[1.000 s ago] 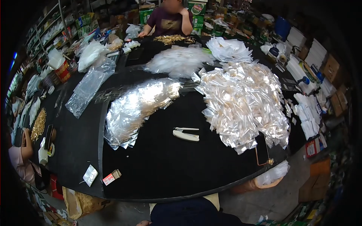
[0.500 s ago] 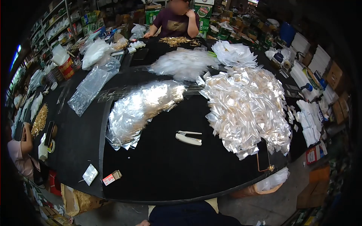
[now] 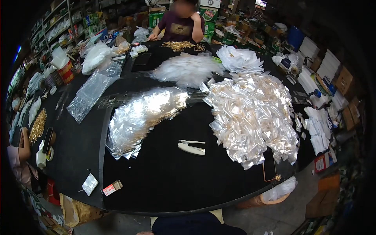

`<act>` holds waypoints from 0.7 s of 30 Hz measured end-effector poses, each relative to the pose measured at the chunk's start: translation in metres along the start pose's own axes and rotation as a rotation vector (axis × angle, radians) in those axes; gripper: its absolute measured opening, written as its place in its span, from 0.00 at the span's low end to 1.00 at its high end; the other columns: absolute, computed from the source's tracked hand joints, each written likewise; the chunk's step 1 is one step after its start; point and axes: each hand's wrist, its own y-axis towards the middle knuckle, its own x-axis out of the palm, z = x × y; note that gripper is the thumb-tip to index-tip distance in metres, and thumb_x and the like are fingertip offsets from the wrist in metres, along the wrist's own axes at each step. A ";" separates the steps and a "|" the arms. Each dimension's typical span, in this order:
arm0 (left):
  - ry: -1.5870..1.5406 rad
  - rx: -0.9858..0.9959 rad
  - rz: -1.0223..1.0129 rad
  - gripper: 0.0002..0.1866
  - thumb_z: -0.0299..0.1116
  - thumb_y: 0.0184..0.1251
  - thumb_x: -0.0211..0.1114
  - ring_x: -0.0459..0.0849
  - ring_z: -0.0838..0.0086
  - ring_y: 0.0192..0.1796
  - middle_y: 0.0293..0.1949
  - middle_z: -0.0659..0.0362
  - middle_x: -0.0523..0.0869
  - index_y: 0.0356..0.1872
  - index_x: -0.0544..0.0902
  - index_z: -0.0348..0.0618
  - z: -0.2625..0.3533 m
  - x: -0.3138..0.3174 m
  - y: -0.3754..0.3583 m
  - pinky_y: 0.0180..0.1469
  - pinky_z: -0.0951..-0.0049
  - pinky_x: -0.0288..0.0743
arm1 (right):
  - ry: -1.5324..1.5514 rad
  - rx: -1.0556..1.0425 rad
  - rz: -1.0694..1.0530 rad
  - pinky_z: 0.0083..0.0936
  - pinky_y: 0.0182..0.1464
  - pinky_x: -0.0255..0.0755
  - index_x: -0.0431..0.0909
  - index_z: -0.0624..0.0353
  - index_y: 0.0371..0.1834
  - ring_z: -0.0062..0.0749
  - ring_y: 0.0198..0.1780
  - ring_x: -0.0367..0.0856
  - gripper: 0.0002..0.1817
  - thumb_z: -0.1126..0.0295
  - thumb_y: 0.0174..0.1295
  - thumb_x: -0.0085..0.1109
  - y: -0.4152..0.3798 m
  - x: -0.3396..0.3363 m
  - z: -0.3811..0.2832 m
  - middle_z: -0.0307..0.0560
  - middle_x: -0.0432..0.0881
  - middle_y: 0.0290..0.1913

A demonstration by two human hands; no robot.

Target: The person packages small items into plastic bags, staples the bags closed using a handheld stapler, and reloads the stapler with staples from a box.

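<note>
A sliver of my left hand (image 3: pixel 145 233) shows at the bottom edge, below the table; its fingers are hidden. My right hand is out of the picture. On the black table (image 3: pixel 176 184), a cream stapler (image 3: pixel 191 148) lies in the middle. To its left spreads a fanned stack of shiny clear bags (image 3: pixel 135 123). A large heap of small clear packets (image 3: pixel 250 117) covers the right side. Near the front left lie a small red-and-white box (image 3: pixel 112 188) marked No.10 and a small clear packet (image 3: pixel 90 184).
Opposite sits a person in a dark shirt (image 3: pixel 182 29) behind gold-coloured pieces (image 3: pixel 181 46). Another person's arm (image 3: pixel 24 141) is at the far left. Thin bags (image 3: pixel 188 68) and white sheets (image 3: pixel 239 60) lie farther back. A bent copper-coloured wire (image 3: pixel 264 174) stands at the right front edge.
The view has shifted slightly, so the table items appear a little left and lower. Less of my left hand shows at the bottom edge. The stapler has not moved on the table.
</note>
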 end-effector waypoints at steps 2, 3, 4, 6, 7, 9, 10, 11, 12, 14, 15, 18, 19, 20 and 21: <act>0.005 0.065 -0.016 0.09 0.39 0.65 0.61 0.85 0.50 0.45 0.38 0.38 0.83 0.40 0.78 0.47 -0.006 0.000 0.001 0.49 0.51 0.75 | -0.002 -0.006 -0.003 0.37 0.56 0.72 0.73 0.62 0.62 0.46 0.57 0.79 0.21 0.60 0.73 0.52 0.001 0.001 -0.005 0.56 0.82 0.54; -0.006 0.048 -0.003 0.09 0.39 0.65 0.61 0.85 0.50 0.44 0.37 0.39 0.83 0.40 0.79 0.47 -0.008 0.000 0.000 0.48 0.51 0.76 | -0.003 -0.009 -0.005 0.37 0.56 0.72 0.73 0.62 0.62 0.46 0.57 0.79 0.21 0.60 0.73 0.52 0.002 0.002 -0.008 0.56 0.82 0.54; -0.018 0.030 0.011 0.09 0.39 0.64 0.61 0.85 0.50 0.43 0.37 0.40 0.83 0.39 0.80 0.47 -0.008 0.000 0.000 0.47 0.52 0.76 | -0.005 -0.011 -0.008 0.37 0.56 0.72 0.73 0.62 0.62 0.46 0.57 0.79 0.21 0.60 0.73 0.52 0.002 0.002 -0.011 0.56 0.82 0.54; -0.045 -0.005 0.042 0.08 0.39 0.64 0.61 0.85 0.50 0.42 0.35 0.42 0.84 0.37 0.81 0.47 -0.008 0.001 0.001 0.45 0.52 0.76 | -0.013 -0.015 -0.014 0.37 0.55 0.72 0.74 0.62 0.61 0.46 0.57 0.79 0.20 0.60 0.73 0.52 0.002 0.001 -0.016 0.56 0.82 0.54; -0.060 -0.023 0.059 0.08 0.39 0.63 0.61 0.85 0.51 0.41 0.35 0.43 0.84 0.36 0.81 0.47 -0.008 0.002 0.001 0.45 0.52 0.76 | -0.019 -0.017 -0.018 0.37 0.55 0.72 0.74 0.62 0.61 0.46 0.57 0.80 0.20 0.60 0.73 0.52 0.002 0.000 -0.019 0.57 0.82 0.54; -0.088 -0.060 0.094 0.08 0.39 0.63 0.61 0.85 0.51 0.40 0.33 0.44 0.85 0.35 0.83 0.46 -0.007 0.004 0.001 0.43 0.52 0.77 | -0.031 -0.022 -0.027 0.37 0.55 0.73 0.74 0.62 0.61 0.46 0.57 0.80 0.20 0.60 0.73 0.52 0.002 -0.003 -0.026 0.57 0.82 0.53; -0.102 -0.077 0.111 0.09 0.39 0.62 0.61 0.86 0.51 0.39 0.33 0.45 0.85 0.34 0.83 0.46 -0.007 0.005 0.001 0.42 0.53 0.77 | -0.037 -0.025 -0.030 0.37 0.55 0.73 0.74 0.62 0.60 0.46 0.56 0.80 0.20 0.60 0.73 0.52 0.002 -0.004 -0.030 0.57 0.82 0.53; -0.115 -0.093 0.128 0.09 0.39 0.62 0.61 0.86 0.51 0.38 0.32 0.46 0.85 0.33 0.84 0.46 -0.007 0.005 0.002 0.41 0.53 0.77 | -0.042 -0.028 -0.032 0.37 0.54 0.73 0.75 0.62 0.60 0.46 0.56 0.80 0.20 0.60 0.73 0.52 0.003 -0.006 -0.033 0.57 0.82 0.53; -0.128 -0.109 0.145 0.09 0.39 0.62 0.61 0.86 0.52 0.38 0.31 0.47 0.86 0.32 0.85 0.46 -0.007 0.005 0.003 0.40 0.53 0.78 | -0.047 -0.030 -0.034 0.37 0.54 0.73 0.75 0.62 0.60 0.46 0.56 0.80 0.20 0.61 0.73 0.52 0.003 -0.007 -0.036 0.57 0.82 0.53; -0.142 -0.124 0.163 0.09 0.39 0.62 0.62 0.86 0.52 0.37 0.31 0.48 0.86 0.32 0.85 0.46 -0.007 0.004 0.004 0.39 0.53 0.78 | -0.058 -0.037 -0.038 0.37 0.54 0.73 0.75 0.62 0.60 0.46 0.56 0.80 0.19 0.61 0.73 0.52 0.005 -0.010 -0.043 0.57 0.82 0.53; -0.200 -0.160 0.150 0.10 0.39 0.61 0.62 0.86 0.52 0.37 0.30 0.48 0.86 0.31 0.85 0.46 -0.006 0.002 0.004 0.39 0.53 0.77 | -0.062 -0.041 -0.040 0.37 0.54 0.74 0.75 0.62 0.60 0.46 0.56 0.81 0.19 0.61 0.73 0.51 0.006 -0.011 -0.047 0.57 0.82 0.53; -0.314 -0.229 0.124 0.11 0.41 0.60 0.64 0.86 0.52 0.36 0.29 0.48 0.86 0.31 0.86 0.46 -0.001 -0.008 0.004 0.38 0.53 0.77 | -0.074 -0.054 -0.044 0.37 0.53 0.74 0.76 0.62 0.59 0.46 0.55 0.81 0.19 0.61 0.73 0.51 0.010 -0.013 -0.057 0.57 0.83 0.52; -0.256 -0.200 0.141 0.11 0.42 0.59 0.64 0.85 0.52 0.35 0.28 0.48 0.85 0.29 0.85 0.46 0.003 -0.012 0.005 0.37 0.53 0.77 | -0.078 -0.058 -0.045 0.37 0.53 0.74 0.76 0.62 0.59 0.46 0.55 0.81 0.19 0.61 0.73 0.51 0.011 -0.014 -0.060 0.57 0.83 0.52; -0.198 -0.171 0.158 0.11 0.42 0.58 0.64 0.85 0.52 0.34 0.28 0.48 0.85 0.28 0.85 0.47 0.008 -0.017 0.007 0.37 0.53 0.76 | -0.081 -0.063 -0.046 0.37 0.53 0.74 0.76 0.62 0.59 0.46 0.55 0.81 0.18 0.61 0.74 0.51 0.011 -0.014 -0.063 0.57 0.83 0.52; -0.139 -0.141 0.174 0.11 0.42 0.57 0.64 0.85 0.52 0.33 0.27 0.48 0.84 0.26 0.84 0.47 0.014 -0.023 0.009 0.36 0.53 0.76 | -0.084 -0.067 -0.046 0.37 0.52 0.74 0.76 0.62 0.58 0.47 0.55 0.81 0.18 0.61 0.74 0.51 0.012 -0.015 -0.067 0.57 0.83 0.52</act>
